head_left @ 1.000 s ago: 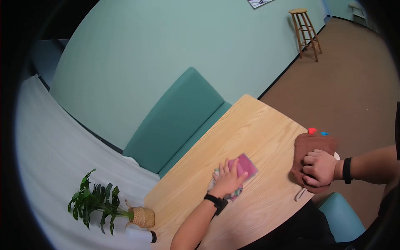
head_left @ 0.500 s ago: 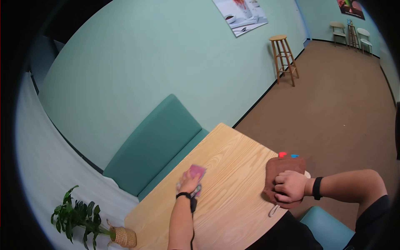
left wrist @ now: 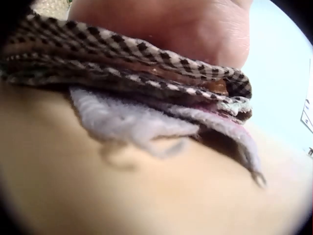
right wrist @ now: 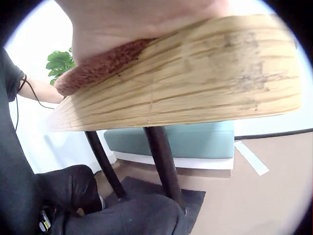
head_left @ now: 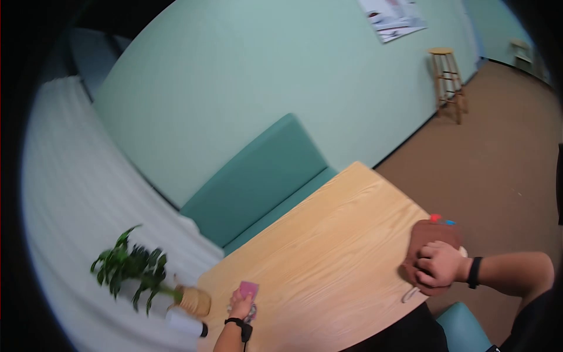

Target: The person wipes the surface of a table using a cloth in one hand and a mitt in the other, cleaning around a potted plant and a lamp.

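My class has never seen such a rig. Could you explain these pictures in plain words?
There is no machine: a person works with two bare hands. The picture showing both hands comes from a head camera looking forward and down; the others come from cameras on each wrist. On the pale wooden table, the left hand rests on a pink cloth together with black-and-white checked fabric, shown close up in the left wrist view. The right hand rests, fingers bent, on a fuzzy brown cloth at the table's edge; whether it grips the cloth, I cannot tell. Left in the head view is a green leafy plant in a woven basket.
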{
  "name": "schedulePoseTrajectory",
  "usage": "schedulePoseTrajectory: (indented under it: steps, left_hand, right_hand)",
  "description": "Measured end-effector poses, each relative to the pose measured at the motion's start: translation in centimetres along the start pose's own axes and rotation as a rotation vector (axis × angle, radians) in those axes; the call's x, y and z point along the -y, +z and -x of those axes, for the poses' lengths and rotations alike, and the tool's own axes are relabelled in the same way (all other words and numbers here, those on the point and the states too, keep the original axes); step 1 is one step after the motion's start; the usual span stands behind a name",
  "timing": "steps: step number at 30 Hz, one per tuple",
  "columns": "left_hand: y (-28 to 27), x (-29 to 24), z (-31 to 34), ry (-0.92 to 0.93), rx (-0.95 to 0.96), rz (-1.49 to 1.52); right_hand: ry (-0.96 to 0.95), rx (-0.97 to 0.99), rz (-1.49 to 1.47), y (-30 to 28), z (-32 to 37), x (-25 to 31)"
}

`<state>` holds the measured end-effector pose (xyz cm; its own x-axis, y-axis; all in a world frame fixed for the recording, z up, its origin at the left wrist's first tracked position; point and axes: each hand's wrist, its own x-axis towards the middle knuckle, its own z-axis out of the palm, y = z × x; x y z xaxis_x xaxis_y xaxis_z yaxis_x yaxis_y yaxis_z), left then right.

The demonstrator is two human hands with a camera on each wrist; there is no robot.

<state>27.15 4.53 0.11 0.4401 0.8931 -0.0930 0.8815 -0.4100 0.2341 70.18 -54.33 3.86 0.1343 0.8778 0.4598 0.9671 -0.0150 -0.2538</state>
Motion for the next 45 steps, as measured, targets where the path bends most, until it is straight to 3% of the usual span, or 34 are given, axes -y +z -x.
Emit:
schedulePoseTrajectory:
  steps: [5, 8, 12, 15, 18, 21, 26, 31, 37, 42, 45]
  left_hand:
    - [-0.2, 1.1, 6.5, -0.051, 0.141, -0.012]
    - [-1.9, -4.0, 10.9, -0.131, 0.222, -0.057]
    - [-1.2, -8.7, 14.0, 0.033, 0.269, -0.146]
    - [1.5, -12.1, 14.9, 0.316, 0.245, -0.228]
    - [2.0, -17.3, 14.1, 0.485, 0.221, -0.300]
    - [0.5, -21.5, 10.8, 0.467, 0.312, -0.234]
    - [0.5, -24.5, 5.1, 0.303, 0.310, -0.130]
    - [-0.2, -20.8, 0.8, 0.093, 0.244, -0.036]
    - [-2.5, -8.4, 1.6, -0.159, 0.146, 0.020]
    - [-4.4, 2.8, 8.5, -0.284, 0.067, 0.028]
    - [-4.8, 6.7, 14.4, -0.285, 0.063, -0.009]
  right_hand:
    - [-0.019, -0.007, 0.018, 1.3, 0.3, -0.8]
    - [-0.012, 0.006, 0.028, 1.6, 0.4, -1.0]
    - [-0.014, 0.021, 0.024, 1.6, 0.3, -1.0]
    - [-0.021, 0.027, 0.024, 1.7, 0.1, -1.0]
    - [-0.023, 0.017, 0.021, 1.5, 0.0, -0.6]
    - [-0.046, 0.015, 0.035, 1.3, -0.3, -0.3]
    - [-0.059, 0.028, 0.011, 1.3, -0.3, -0.5]
    - [-0.063, 0.012, 0.039, 1.5, 0.2, -0.5]
    - [-0.049, 0.024, 0.034, 2.3, 0.7, -1.6]
    - [-0.057, -0.019, -0.008, 2.3, 0.2, -0.8]
    - [-0.108, 0.073, 0.001, 1.2, -0.3, -0.2]
